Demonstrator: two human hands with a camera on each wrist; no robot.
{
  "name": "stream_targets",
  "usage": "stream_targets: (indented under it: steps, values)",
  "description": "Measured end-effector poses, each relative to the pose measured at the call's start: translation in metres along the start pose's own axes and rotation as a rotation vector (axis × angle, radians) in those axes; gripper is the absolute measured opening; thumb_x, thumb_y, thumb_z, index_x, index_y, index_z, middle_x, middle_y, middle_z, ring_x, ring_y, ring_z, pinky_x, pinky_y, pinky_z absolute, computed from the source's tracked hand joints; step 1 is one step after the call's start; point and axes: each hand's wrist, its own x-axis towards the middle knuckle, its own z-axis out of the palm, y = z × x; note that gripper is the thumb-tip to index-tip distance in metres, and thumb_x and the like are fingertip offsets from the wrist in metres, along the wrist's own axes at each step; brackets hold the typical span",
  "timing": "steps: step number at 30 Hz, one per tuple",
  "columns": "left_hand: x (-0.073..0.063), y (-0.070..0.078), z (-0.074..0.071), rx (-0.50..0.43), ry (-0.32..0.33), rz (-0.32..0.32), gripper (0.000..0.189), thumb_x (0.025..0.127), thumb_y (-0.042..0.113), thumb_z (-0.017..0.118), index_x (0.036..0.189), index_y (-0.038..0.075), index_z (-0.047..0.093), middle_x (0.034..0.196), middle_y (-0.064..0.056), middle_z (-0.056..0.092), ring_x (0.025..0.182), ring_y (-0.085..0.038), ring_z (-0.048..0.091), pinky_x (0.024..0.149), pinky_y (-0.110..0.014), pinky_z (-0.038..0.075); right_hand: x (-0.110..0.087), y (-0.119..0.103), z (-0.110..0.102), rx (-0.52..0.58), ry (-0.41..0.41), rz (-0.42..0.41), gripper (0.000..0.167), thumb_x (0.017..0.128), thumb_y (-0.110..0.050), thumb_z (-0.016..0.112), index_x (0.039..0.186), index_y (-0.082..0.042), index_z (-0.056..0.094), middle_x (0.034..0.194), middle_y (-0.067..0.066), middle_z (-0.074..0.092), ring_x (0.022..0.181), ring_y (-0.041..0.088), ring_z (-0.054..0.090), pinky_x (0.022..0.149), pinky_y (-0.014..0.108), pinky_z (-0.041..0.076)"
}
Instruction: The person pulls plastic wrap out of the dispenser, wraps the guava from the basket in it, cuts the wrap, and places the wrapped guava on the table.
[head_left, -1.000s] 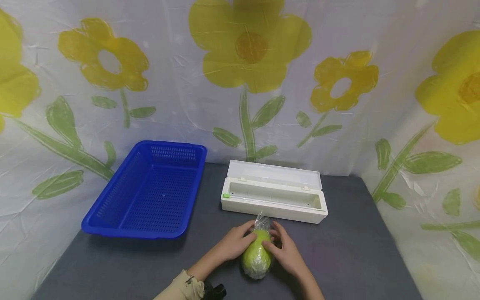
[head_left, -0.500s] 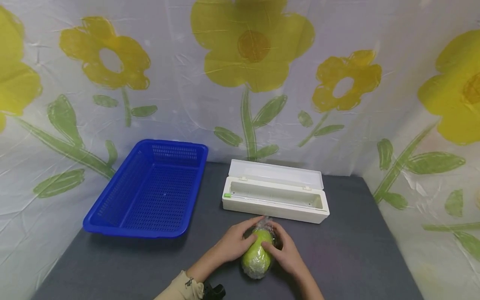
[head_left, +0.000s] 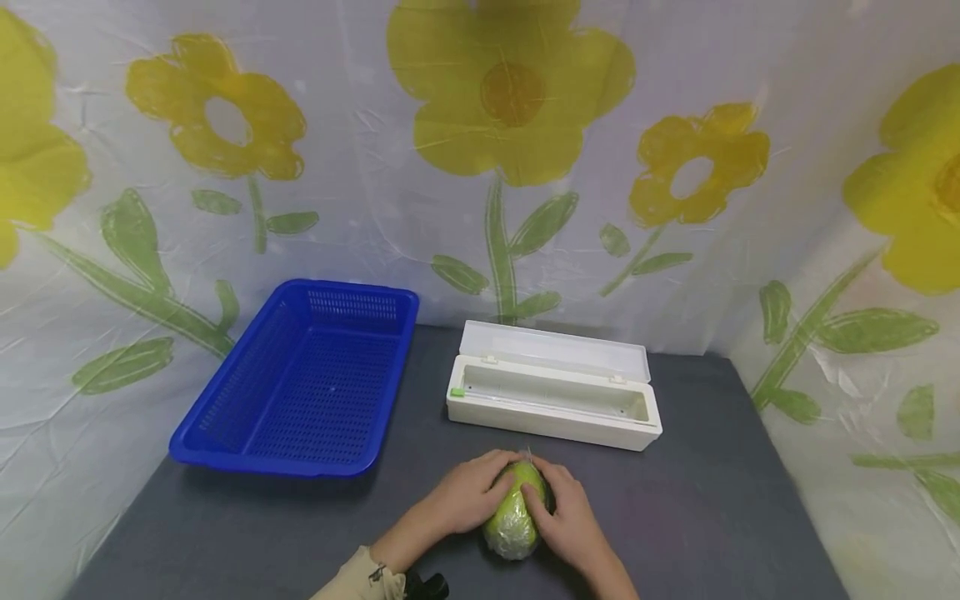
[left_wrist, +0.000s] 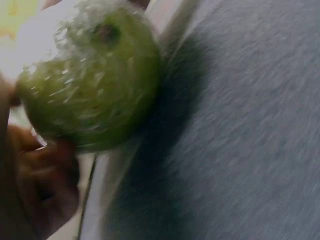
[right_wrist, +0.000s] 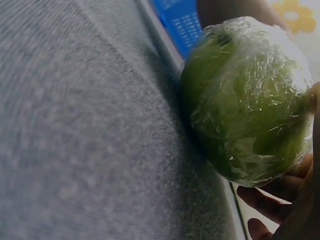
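A green fruit wrapped in clear cling film lies on the dark grey tabletop, near the middle of the front in the head view. My left hand holds it from the left and my right hand from the right, both with fingers curved round its far end and thumbs on top. The left wrist view shows a dark spot on the end of the fruit under the crinkled film. In the right wrist view, fingers of the right hand curl beneath the wrapped fruit.
Beyond the hands stands a long white cling film dispenser, its lid tipped back and a green slider at its left end. A blue perforated basket sits to the left. A flower-printed curtain hangs behind the table.
Both hands have closed in over the fruit's far end. The film tail that stuck up there is now gathered down, with only a small tip showing between the fingers.
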Motion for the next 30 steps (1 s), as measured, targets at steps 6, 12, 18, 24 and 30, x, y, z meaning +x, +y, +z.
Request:
stream_targets:
  steps: [6,12,18,24,30]
  values:
    - [-0.009,-0.001,-0.002,0.079,-0.151,0.096,0.132,0.071,0.075,0.085,0.17,0.014,0.022,0.16,-0.004,0.046,0.112,-0.01,0.064,0.087,-0.03,0.057,-0.004,-0.006,0.001,-0.013,-0.031,-0.039,0.056,0.111,-0.027,0.052,0.159,0.0,0.043,0.142,0.021,0.063,0.128,0.041,0.06,0.102,0.07,0.043]
    - [-0.009,-0.003,0.008,0.063,-0.11,0.135,0.136,0.065,0.069,0.092,0.168,0.012,0.025,0.156,-0.004,0.047,0.102,-0.005,0.063,0.081,-0.027,0.057,-0.006,-0.007,0.008,-0.137,0.033,-0.117,0.045,0.107,-0.014,0.052,0.15,-0.001,0.056,0.139,0.009,0.067,0.127,0.027,0.059,0.097,0.052,0.043]
    - [-0.01,-0.001,0.008,0.065,-0.096,0.122,0.141,0.062,0.066,0.094,0.168,0.011,0.019,0.153,-0.005,0.049,0.094,-0.005,0.063,0.076,-0.026,0.056,-0.006,-0.006,0.01,-0.193,0.082,-0.161,0.043,0.102,-0.009,0.055,0.144,0.001,0.06,0.133,0.008,0.068,0.123,0.024,0.06,0.094,0.045,0.044]
    - [-0.012,-0.004,0.004,0.068,-0.127,0.15,0.144,0.063,0.064,0.095,0.17,0.012,0.014,0.161,-0.007,0.045,0.113,-0.013,0.064,0.088,-0.033,0.058,-0.008,-0.008,0.012,-0.198,0.093,-0.184,0.041,0.102,-0.009,0.055,0.142,0.002,0.06,0.133,0.009,0.068,0.124,0.025,0.059,0.091,0.042,0.043]
    - [-0.009,-0.005,0.007,0.05,-0.152,0.162,0.133,0.064,0.059,0.094,0.167,0.013,0.024,0.153,-0.004,0.05,0.104,-0.005,0.061,0.083,-0.024,0.055,-0.011,-0.01,0.014,-0.116,0.067,-0.105,0.048,0.105,-0.008,0.05,0.151,0.008,0.046,0.143,0.022,0.06,0.13,0.035,0.056,0.098,0.054,0.042]
